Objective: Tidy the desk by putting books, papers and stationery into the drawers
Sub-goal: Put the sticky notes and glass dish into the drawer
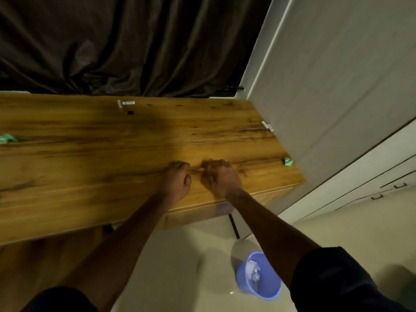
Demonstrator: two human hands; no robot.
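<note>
From the head camera, looking down, both bare forearms reach forward onto a long wooden desk [90, 154], the hands close together near its front right part. The left hand [177, 176] rests on the wood with its fingers curled under into a loose fist. The right hand [221, 176] lies just beside it, fingers also curled in and blurred at the tips. A thin pale strip [197, 170] lies in the narrow gap between them, running from one hand's fingertips to the other's. Each hand seems to pinch an end of it, though blur hides what the strip is. Other small things lie spread well apart on the desk. Two white markers [126, 102] lie near the back edge with a small black piece [129, 113] just in front of them, and a white pen [267, 126] sits at the right edge against the pale wall panel [337, 86]. One green scrap [287, 161] lies further forward on that right edge, and another green scrap [7, 138] lies at the far left. A wooden front panel [270, 193] runs under the top's near edge; I cannot tell whether it is a drawer. A dark curtain [112, 41] hangs behind the desk. On the pale floor [180, 255], right of the arms, a blue bucket [267, 289] holds some white scraps.
</note>
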